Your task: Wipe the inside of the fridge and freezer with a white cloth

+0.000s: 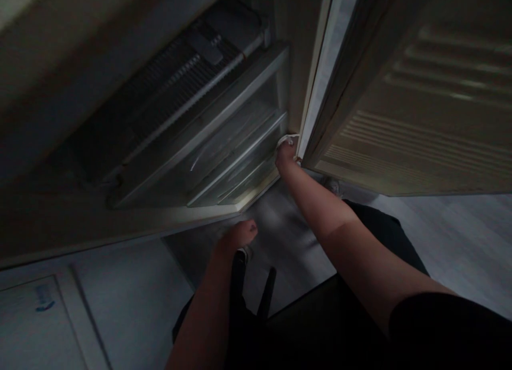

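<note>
A fridge or freezer cabinet (pixel 176 212) stands open in dim light. My right hand (pixel 285 154) reaches to its lower right inner corner, close to the hinge side. It is closed on a small white cloth (pixel 288 138), pressed against the cabinet frame; part of the cloth is hidden by the fingers. My left hand (pixel 243 232) hangs in front of the cabinet's bottom edge, apart from it. Its fingers are curled in, and whatever they may hold is hidden. Clear drawers (pixel 240 130) sit inside, just left of my right hand.
On the right the ribbed door (pixel 420 119) is swung wide. A wire shelf (pixel 192 66) lies higher in the cabinet. Below are the grey floor (pixel 296 236), a dark chair or stool leg (pixel 267 292) and, at lower left, a white panel (pixel 132 284).
</note>
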A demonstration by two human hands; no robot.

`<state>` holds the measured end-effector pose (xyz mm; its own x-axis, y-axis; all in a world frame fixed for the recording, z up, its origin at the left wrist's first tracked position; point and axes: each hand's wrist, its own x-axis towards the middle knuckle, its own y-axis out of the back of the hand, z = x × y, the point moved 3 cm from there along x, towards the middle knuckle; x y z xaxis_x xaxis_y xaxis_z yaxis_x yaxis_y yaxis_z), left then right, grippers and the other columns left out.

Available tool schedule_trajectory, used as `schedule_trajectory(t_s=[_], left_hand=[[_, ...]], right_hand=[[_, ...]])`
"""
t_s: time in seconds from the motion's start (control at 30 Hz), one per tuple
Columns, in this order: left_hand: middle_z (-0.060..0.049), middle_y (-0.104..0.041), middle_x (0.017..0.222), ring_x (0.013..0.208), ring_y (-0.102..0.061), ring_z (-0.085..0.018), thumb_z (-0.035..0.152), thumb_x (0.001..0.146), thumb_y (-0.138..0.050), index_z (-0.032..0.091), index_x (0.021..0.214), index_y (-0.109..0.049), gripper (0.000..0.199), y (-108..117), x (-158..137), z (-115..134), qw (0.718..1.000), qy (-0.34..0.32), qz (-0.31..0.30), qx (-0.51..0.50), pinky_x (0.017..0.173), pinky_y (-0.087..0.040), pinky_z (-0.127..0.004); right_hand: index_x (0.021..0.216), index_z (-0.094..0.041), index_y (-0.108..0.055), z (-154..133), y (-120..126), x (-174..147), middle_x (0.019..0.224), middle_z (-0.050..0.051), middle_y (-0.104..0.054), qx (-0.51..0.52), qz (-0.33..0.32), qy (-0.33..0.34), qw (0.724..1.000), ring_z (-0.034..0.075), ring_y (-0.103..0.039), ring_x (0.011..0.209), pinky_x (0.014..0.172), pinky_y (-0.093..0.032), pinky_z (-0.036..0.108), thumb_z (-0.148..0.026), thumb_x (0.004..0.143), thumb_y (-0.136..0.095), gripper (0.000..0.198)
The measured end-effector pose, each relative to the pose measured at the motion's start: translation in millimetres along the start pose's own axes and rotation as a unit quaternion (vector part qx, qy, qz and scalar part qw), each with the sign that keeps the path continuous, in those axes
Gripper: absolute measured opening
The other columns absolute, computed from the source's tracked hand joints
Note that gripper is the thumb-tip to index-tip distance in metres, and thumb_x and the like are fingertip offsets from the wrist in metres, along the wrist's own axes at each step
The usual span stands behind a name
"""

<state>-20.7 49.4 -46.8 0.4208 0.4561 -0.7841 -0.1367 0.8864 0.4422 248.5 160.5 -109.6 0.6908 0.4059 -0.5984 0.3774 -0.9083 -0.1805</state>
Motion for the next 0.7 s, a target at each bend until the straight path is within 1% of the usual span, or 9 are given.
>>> schedule_trajectory(t_s=[0.07,0.13,0.2,0.27,0.33,0.4,0.5,0.63,0.7], left_hand=[[-0.008,-0.071,0.101,0.097,-0.067,-0.021,0.029,0.088,-0.052,0.019,0.111,-0.063,0.027,15.9,21.1,35.0,0.993,-0.047,0.090,-0.062,0.089,-0.049,-0.033],[-0.012,-0.059,0.134,0.114,-0.062,-0.019,0.035,0.094,-0.043,0.020,0.136,-0.046,0.045,28.7,38.6,74.9,0.972,-0.088,0.179,-0.128,0.095,-0.048,-0.032],[-0.014,-0.050,0.145,0.115,-0.061,-0.018,0.041,0.095,-0.043,0.022,0.145,-0.033,0.054,34.2,49.1,112.9,0.949,-0.122,0.231,-0.178,0.091,-0.050,-0.031],[-0.011,-0.058,0.135,0.108,-0.063,-0.019,0.046,0.090,-0.054,0.021,0.139,-0.042,0.056,31.4,51.5,144.7,0.934,-0.157,0.247,-0.206,0.087,-0.051,-0.029],[-0.007,-0.068,0.108,0.095,-0.064,-0.019,0.049,0.085,-0.060,0.018,0.117,-0.058,0.044,22.8,46.9,168.2,0.927,-0.181,0.248,-0.216,0.081,-0.050,-0.028],[-0.003,-0.066,0.086,0.082,-0.061,-0.018,0.051,0.086,-0.056,0.017,0.092,-0.063,0.036,11.5,37.7,185.1,0.923,-0.191,0.252,-0.219,0.074,-0.048,-0.028],[0.000,-0.059,0.073,0.073,-0.055,-0.016,0.052,0.089,-0.047,0.018,0.078,-0.059,0.038,-5.3,18.2,208.9,0.921,-0.198,0.256,-0.216,0.069,-0.044,-0.027],[0.001,-0.056,0.066,0.066,-0.052,-0.015,0.052,0.090,-0.046,0.018,0.074,-0.057,0.039,-23.5,-18.8,257.5,0.936,-0.219,0.206,-0.184,0.060,-0.040,-0.026],[-0.001,-0.060,0.070,0.066,-0.054,-0.016,0.049,0.093,-0.041,0.017,0.081,-0.060,0.039,-31.9,-41.2,292.0,0.944,-0.243,0.162,-0.154,0.058,-0.040,-0.025]], right_hand=[[0.106,-0.011,-0.061,3.6,11.8,-18.1,0.101,0.007,-0.064,-0.027,-0.018,-0.026,0.999,0.014,-0.061,0.085,0.076,-0.052,0.028,-0.028,0.098,-0.053,0.021],[0.095,-0.012,-0.062,6.5,26.2,-46.7,0.085,0.004,-0.064,-0.044,-0.086,-0.043,0.994,0.014,-0.059,0.073,0.066,-0.048,0.025,-0.028,0.092,-0.052,0.020],[0.090,-0.013,-0.063,1.3,47.2,-75.4,0.077,0.001,-0.063,-0.053,-0.163,-0.038,0.984,0.014,-0.058,0.068,0.064,-0.047,0.024,-0.034,0.084,-0.057,0.022],[0.086,-0.015,-0.064,-14.4,76.4,-94.9,0.075,0.000,-0.063,-0.062,-0.211,-0.016,0.975,0.013,-0.057,0.068,0.066,-0.046,0.024,-0.040,0.079,-0.060,0.026],[0.083,-0.015,-0.065,-38.3,111.5,-102.4,0.074,-0.001,-0.062,-0.082,-0.235,0.014,0.969,0.013,-0.054,0.068,0.066,-0.043,0.024,-0.046,0.076,-0.061,0.032],[0.079,-0.014,-0.066,-65.4,149.9,-101.6,0.073,0.000,-0.062,-0.114,-0.247,0.044,0.961,0.013,-0.053,0.068,0.067,-0.042,0.024,-0.048,0.073,-0.067,0.035],[0.078,-0.014,-0.067,-103.3,209.6,-101.7,0.075,0.002,-0.063,-0.163,-0.254,0.083,0.950,0.015,-0.054,0.073,0.073,-0.042,0.027,-0.047,0.070,-0.073,0.035],[0.079,-0.015,-0.068,-146.4,285.9,-131.6,0.088,0.006,-0.060,-0.261,-0.122,0.216,0.933,0.019,-0.055,0.087,0.085,-0.044,0.031,-0.045,0.079,-0.067,0.030],[0.086,-0.016,-0.068,-158.0,314.9,-159.5,0.093,0.007,-0.061,-0.247,-0.093,0.226,0.938,0.019,-0.058,0.089,0.085,-0.047,0.032,-0.045,0.084,-0.062,0.030]])
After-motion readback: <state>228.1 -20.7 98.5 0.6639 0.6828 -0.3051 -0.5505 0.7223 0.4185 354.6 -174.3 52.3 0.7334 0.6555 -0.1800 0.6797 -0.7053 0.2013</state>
